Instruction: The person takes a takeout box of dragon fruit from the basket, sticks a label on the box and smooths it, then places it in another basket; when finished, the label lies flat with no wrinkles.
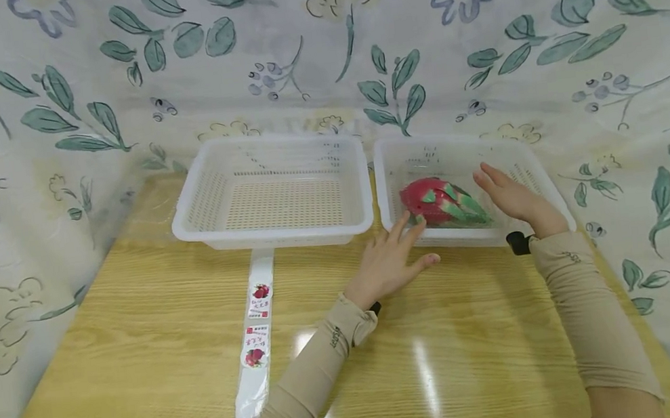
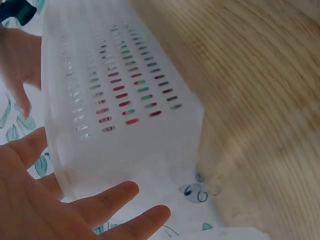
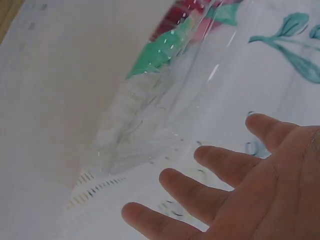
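Note:
A red and green dragon fruit lies in the right white basket, and clear plastic shows around it in the right wrist view. My left hand is at the basket's front left corner with its fingers spread. In the left wrist view its fingertips are close to the basket's wall; whether they touch it I cannot tell. Above the right part of the basket, my right hand holds nothing. Its fingers are extended and separated, apart from the plastic.
To the left stands a second white slotted basket. A pale strip with dragon fruit stickers lies on the wooden table in front of it. Some clear plastic is at the back left. Floral cloth hangs behind.

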The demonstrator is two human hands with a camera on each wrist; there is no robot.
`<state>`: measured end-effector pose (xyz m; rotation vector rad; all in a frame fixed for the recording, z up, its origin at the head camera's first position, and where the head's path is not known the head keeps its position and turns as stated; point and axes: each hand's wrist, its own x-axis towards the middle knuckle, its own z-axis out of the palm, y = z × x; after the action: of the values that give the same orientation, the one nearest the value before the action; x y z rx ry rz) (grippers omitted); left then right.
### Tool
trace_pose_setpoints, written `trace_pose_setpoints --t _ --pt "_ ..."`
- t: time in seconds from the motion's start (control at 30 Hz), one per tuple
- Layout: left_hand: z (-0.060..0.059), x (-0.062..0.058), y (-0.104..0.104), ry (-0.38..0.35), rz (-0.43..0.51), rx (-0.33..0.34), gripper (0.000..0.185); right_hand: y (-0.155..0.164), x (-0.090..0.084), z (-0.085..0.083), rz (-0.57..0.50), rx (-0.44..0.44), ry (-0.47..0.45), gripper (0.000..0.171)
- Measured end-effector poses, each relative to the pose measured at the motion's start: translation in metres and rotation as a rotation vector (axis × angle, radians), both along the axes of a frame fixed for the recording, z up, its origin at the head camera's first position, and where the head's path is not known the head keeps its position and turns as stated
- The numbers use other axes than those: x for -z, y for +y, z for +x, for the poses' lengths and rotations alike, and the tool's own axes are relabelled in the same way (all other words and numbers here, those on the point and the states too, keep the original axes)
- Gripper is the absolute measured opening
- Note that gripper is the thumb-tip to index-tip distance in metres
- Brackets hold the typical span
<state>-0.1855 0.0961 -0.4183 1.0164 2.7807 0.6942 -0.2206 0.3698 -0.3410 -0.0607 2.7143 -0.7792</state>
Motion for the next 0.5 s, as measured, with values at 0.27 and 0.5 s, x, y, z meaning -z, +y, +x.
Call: trace_pose_setpoints --t 0.27,0.5 --pt "-0.003 0.008 0.005 -0.002 0.046 -0.022 0.074 0.012 0.006 -0.033 -0.183 0.122 -0.222 0.085" --pt "-0.005 0.011 0.004 0.009 0.074 -0.011 0.076 0.021 -0.001 -0.046 -0.256 0.235 -0.394 0.101"
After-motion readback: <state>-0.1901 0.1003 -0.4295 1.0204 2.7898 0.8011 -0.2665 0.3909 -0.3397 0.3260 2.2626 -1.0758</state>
